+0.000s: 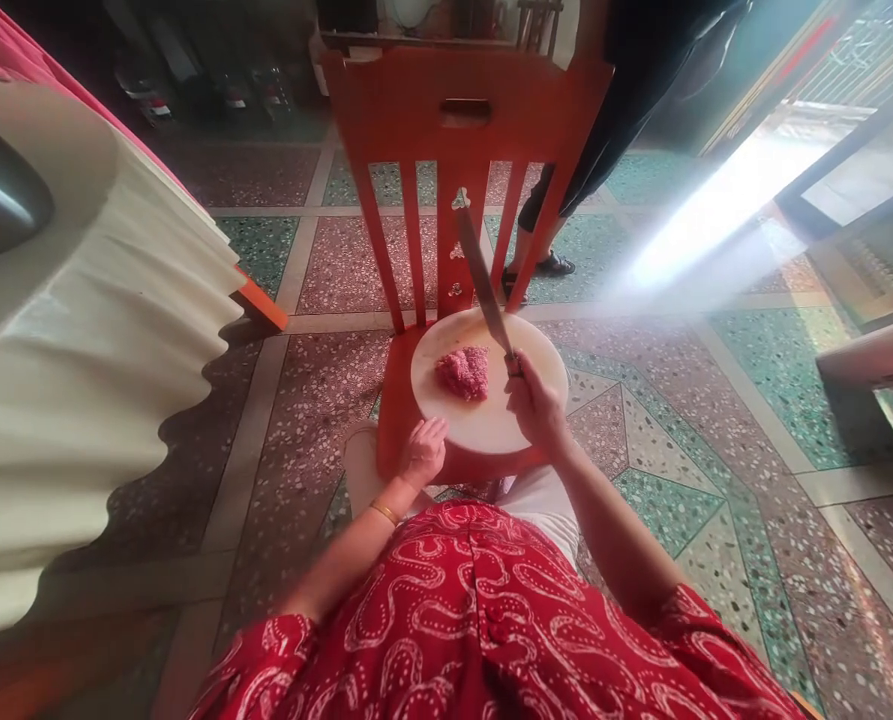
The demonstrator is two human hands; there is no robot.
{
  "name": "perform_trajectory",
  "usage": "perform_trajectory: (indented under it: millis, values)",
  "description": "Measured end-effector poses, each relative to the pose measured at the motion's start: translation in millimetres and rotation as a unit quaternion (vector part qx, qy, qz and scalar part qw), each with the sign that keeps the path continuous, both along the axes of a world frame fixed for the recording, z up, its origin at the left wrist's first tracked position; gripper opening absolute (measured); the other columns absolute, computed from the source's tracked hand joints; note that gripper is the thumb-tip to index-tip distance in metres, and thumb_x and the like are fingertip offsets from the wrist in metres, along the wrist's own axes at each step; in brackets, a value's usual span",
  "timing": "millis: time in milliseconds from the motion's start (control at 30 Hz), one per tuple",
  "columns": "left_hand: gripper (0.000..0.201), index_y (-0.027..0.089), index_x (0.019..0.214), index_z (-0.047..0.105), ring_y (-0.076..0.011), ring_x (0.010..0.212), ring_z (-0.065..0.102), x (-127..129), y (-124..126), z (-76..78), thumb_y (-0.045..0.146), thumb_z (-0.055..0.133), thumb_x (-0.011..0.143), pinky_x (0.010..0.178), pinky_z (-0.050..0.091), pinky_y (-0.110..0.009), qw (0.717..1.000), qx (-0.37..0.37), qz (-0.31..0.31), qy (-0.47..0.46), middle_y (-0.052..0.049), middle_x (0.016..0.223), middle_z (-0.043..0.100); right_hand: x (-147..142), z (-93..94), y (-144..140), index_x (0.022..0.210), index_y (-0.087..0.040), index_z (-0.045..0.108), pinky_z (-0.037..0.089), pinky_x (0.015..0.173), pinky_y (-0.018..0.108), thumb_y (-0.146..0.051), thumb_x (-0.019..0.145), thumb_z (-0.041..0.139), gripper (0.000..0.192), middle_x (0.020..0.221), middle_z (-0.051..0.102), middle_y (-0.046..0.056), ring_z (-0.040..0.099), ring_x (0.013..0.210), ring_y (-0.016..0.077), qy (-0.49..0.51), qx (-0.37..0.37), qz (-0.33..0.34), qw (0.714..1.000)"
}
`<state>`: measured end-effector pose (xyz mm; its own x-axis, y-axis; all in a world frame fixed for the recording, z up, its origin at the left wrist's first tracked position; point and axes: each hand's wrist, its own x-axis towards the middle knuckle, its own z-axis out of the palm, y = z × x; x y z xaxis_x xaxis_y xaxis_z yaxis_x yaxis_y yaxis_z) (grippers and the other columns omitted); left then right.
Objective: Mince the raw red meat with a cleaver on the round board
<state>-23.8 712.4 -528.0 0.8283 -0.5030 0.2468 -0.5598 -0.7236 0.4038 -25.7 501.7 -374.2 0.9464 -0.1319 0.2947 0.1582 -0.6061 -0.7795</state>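
The right hand (536, 400) has a full grip on the handle of the knife (483, 275), with the blade raised and pointing away, above the board. The minced meat (463, 372) lies just left of the grip, near the centre of the round cutting board (483, 425) on the chair (416, 390) seat. The left hand (422, 450) rests flat on the near-left rim, grasping nothing. Judgement: bring the blade down squarely onto the mound, keep the fingers (435, 432) back at the rim, and press the board steady.

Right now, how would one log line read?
right hand: holds knife raised | left hand: on board edge | minced meat: on board | board: on chair
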Motion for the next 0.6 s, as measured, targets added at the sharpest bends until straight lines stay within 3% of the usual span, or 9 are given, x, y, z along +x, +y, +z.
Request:
perform_trajectory:
  millis: [100, 167, 233, 433, 500, 600]
  values:
    - [0.039, 0.018, 0.116, 0.058, -0.0206, 0.119, 0.048, -1, 0, -0.8, 0.01, 0.042, 0.081, 0.104, 0.035, -0.042, 1.0, -0.003, -0.001, -0.003, -0.007, 0.122, 0.059, 2, -24.3, 4, 0.138, -0.017, 0.039, 0.051, 0.076, 0.031, -0.033, 0.093, 0.032, 0.048, 0.109, 0.063, 0.013, 0.064, 0.085, 0.0188, 0.038, -0.074, -0.031, 0.996]
    - [0.039, 0.017, 0.116, 0.058, -0.0211, 0.119, 0.048, -1, -1, -0.6, 0.011, 0.042, 0.082, 0.103, 0.036, -0.042, 1.0, -0.003, 0.0, -0.005, -0.008, 0.122, 0.059, 1, -40.4, 3, 0.135, -0.017, 0.045, 0.051, 0.072, 0.031, -0.03, 0.091, 0.036, 0.046, 0.101, 0.067, 0.012, 0.065, 0.083, 0.0216, 0.144, -0.123, -0.003, 0.982]
    - [0.039, 0.017, 0.117, 0.058, -0.0213, 0.118, 0.049, -1, -1, -0.2, 0.011, 0.041, 0.082, 0.103, 0.036, -0.042, 1.0, -0.001, -0.002, -0.005, -0.008, 0.122, 0.059, 1, -44.1, -1, 0.133, -0.019, 0.048, 0.05, 0.069, 0.03, -0.029, 0.09, 0.038, 0.044, 0.093, 0.07, 0.011, 0.066, 0.078, 0.0222, 0.203, -0.136, 0.02, 0.97]
    - [0.041, 0.02, 0.117, 0.058, -0.0209, 0.119, 0.048, -1, -1, -1.1, 0.01, 0.042, 0.081, 0.105, 0.034, -0.044, 1.0, -0.014, -0.001, 0.003, -0.007, 0.123, 0.058, 7, -21.7, -5, 0.14, -0.018, 0.036, 0.05, 0.076, 0.028, -0.04, 0.092, 0.034, 0.052, 0.105, 0.066, 0.01, 0.064, 0.089, 0.0187, 0.078, -0.016, -0.028, 0.996]
    - [0.041, 0.018, 0.117, 0.058, -0.0209, 0.119, 0.048, -2, -1, -0.7, 0.01, 0.042, 0.081, 0.105, 0.034, -0.044, 1.0, -0.017, 0.001, 0.003, -0.007, 0.123, 0.058, 7, -25.9, -2, 0.134, -0.017, 0.046, 0.051, 0.075, 0.029, -0.041, 0.091, 0.037, 0.05, 0.102, 0.067, 0.01, 0.064, 0.088, 0.0193, 0.111, -0.005, -0.037, 0.993]
    - [0.039, 0.016, 0.116, 0.058, -0.0212, 0.119, 0.048, -3, -1, 1.1, 0.01, 0.042, 0.081, 0.104, 0.035, -0.042, 1.0, -0.018, 0.0, 0.003, -0.008, 0.122, 0.058, 6, -32.6, -1, 0.124, -0.02, 0.057, 0.052, 0.064, 0.028, -0.043, 0.088, 0.043, 0.045, 0.081, 0.069, 0.007, 0.065, 0.072, 0.0194, 0.217, -0.009, -0.014, 0.976]
